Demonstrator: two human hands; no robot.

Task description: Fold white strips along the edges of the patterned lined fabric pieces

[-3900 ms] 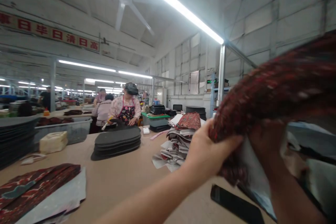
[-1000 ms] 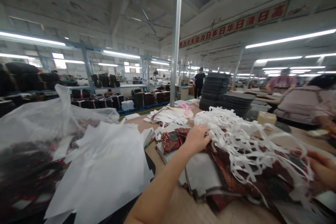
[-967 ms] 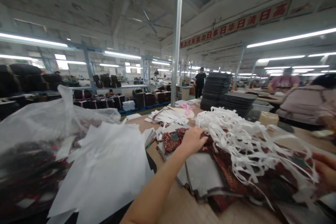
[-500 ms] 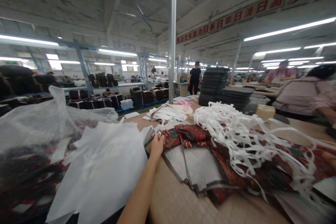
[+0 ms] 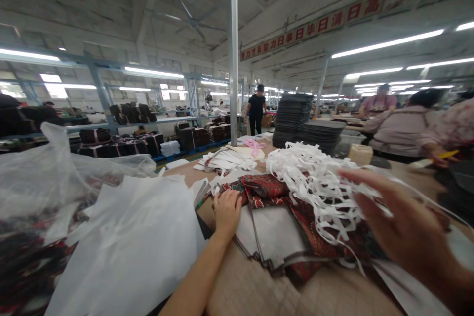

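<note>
My left hand (image 5: pixel 227 210) lies palm down on the left end of the red patterned fabric pieces (image 5: pixel 266 185), its fingers spread slightly over them. Grey-backed panels (image 5: pixel 279 237) fan out just right of its wrist. At the right, my right hand (image 5: pixel 400 222) is raised and blurred, fingers stretched out with nothing visible in them. It hovers by a tangled heap of white strips (image 5: pixel 314 182), which covers part of the fabric. Whether its fingertips touch the strips I cannot tell.
White sheets (image 5: pixel 129 237) and a clear plastic bag (image 5: pixel 55 158) fill the left. Behind the fabric lie white strips (image 5: pixel 229 159) and a pink ribbon (image 5: pixel 255 145). Stacked dark panels (image 5: pixel 292 118) stand farther back. Co-workers (image 5: pixel 402 126) are at the right; another person (image 5: pixel 256 108) stands beyond.
My left hand has shifted onto the fabric, its fingers now spread. My right hand has come in from the right edge towards the white strips. The view has turned slightly right.
</note>
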